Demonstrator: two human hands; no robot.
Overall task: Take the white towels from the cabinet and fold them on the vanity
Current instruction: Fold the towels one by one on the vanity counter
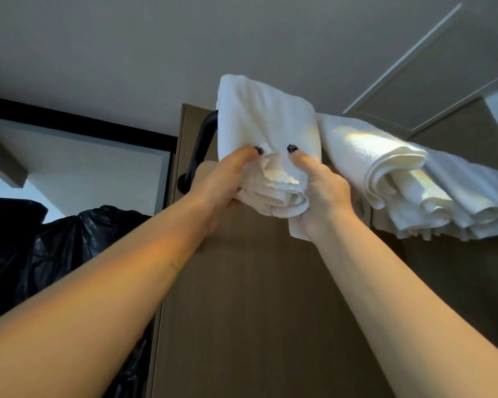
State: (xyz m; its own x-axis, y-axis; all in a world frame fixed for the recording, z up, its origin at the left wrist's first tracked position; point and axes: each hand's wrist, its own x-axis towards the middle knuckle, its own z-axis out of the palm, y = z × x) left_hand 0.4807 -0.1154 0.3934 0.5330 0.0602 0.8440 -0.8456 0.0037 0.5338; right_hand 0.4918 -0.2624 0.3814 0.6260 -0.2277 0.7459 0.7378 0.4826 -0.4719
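Overhead, your left hand (227, 179) & right hand (319, 191) both grip one folded white towel (265, 122); yank it and the stacked towels (400, 179) just right of your right hand could tumble.

Soft white terry cloth towel (266, 119) — matt wood-grain cabinet (256, 297) — glossy black plastic bags (55, 248).

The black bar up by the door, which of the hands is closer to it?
Left. The left hand grips the towel right beside the black bar; the right hand grips the towel's far side, farther from it.
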